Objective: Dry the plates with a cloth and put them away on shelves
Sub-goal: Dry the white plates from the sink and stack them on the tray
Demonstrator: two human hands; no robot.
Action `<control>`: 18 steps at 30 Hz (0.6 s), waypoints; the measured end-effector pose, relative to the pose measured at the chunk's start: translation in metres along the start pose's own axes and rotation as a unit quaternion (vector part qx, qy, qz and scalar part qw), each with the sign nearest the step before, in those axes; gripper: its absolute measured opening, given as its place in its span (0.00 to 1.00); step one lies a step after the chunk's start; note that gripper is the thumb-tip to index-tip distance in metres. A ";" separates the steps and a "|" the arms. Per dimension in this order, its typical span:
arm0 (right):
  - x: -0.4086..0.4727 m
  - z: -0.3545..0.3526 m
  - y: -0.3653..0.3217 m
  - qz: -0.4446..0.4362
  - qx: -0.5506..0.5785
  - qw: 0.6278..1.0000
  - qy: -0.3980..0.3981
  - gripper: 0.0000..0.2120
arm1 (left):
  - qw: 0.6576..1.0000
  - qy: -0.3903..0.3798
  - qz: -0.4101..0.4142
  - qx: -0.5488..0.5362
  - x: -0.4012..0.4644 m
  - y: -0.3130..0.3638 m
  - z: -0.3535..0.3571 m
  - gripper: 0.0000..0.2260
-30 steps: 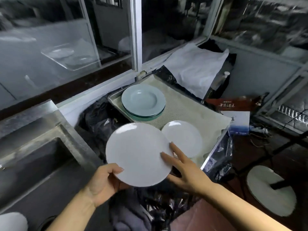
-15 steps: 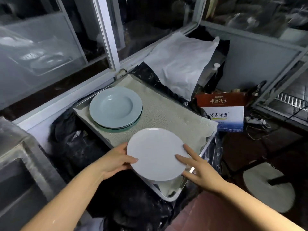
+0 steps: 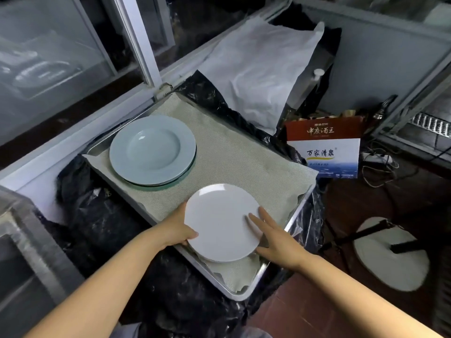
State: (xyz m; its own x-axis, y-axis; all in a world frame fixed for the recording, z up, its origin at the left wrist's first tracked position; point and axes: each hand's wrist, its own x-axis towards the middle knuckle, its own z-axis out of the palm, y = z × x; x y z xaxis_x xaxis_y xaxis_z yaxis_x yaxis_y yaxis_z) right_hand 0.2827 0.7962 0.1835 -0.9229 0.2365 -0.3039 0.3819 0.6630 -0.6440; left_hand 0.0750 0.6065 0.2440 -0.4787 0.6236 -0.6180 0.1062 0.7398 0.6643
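As I lower this plate toward the tray, the entries run from nearest to farthest.

Left hand: mine, at the near-left edge of the white plate; thumb hooked over the rim, the other fingers hidden under it, so I judge it a pinch on the rim.

Right hand: mine, at the near-right edge; fingers straight and slightly spread, two fingertips lying flat on the plate's upper face, thumb pointing left below the rim.

White plate: held level between both hands over the near corner of the tray, seemingly on top of another white plate whose edge shows just beneath; whether the two touch, I cannot tell.

Handling note: I judge the step to be setting it down. Keep it level, centre it on the one below, slide the left fingers out last, and let the flat right fingers steady it so it does not skate toward the near rim.

Tray: metal, its near corner jutting over black plastic sheeting; weight placed here wants gentleness.

Cloth: beige, lining the tray, rumpled at the near corner.

Blue plates: a small stack at the tray's far-left, well apart from mine.

White bag: beyond the tray, against the window frame.
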 end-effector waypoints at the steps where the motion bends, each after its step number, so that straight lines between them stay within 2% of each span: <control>1: 0.002 0.001 0.000 -0.002 0.000 1.000 0.001 0.42 | 1.000 0.002 -0.004 0.026 0.001 0.000 0.000 0.33; 5: 0.009 0.006 0.002 -0.011 -0.006 1.000 0.016 0.43 | 0.987 0.017 -0.054 0.148 0.011 -0.009 0.000 0.37; 9: 0.010 0.007 0.002 -0.022 -0.026 0.999 0.022 0.43 | 0.970 0.049 -0.076 0.227 0.018 -0.005 0.006 0.36; 18: 0.009 0.008 -0.001 -0.015 -0.019 0.999 0.025 0.45 | 0.952 0.079 -0.098 0.281 0.020 -0.008 0.015 0.35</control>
State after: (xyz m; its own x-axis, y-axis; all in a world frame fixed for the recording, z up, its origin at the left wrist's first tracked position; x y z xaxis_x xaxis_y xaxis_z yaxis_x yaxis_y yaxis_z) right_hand 0.2744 0.7920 0.1757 -0.9357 0.2507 -0.2484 0.3525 0.6965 -0.6250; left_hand 0.0778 0.6168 0.2193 -0.6572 0.4472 -0.6067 0.4292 0.8838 0.1865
